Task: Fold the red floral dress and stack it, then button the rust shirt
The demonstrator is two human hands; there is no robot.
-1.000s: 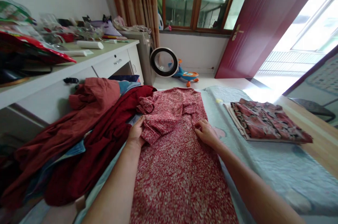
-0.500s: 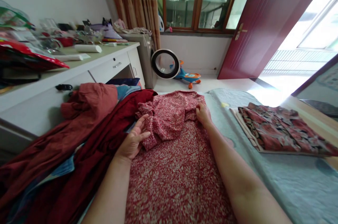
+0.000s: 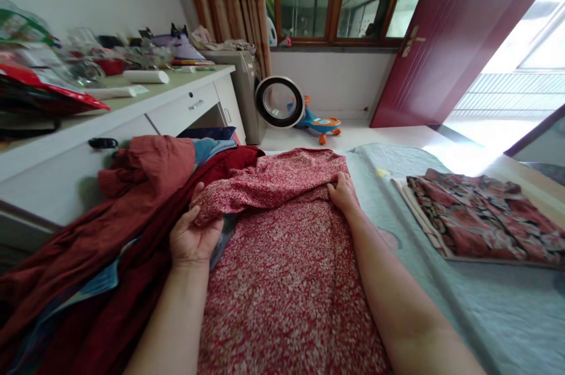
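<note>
The sleeve (image 3: 241,191), bunched before, now extends left, left hand (image 3: 193,241) fingers gripping its end, right hand (image 3: 345,193) fingers pinching the dress (image 3: 282,286).

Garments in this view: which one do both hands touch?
The speckled red garment: the left hand supports its sleeve, the right hand grips its other side. Neither holds the dark red garment, the rust one or the folded floral one.
</note>
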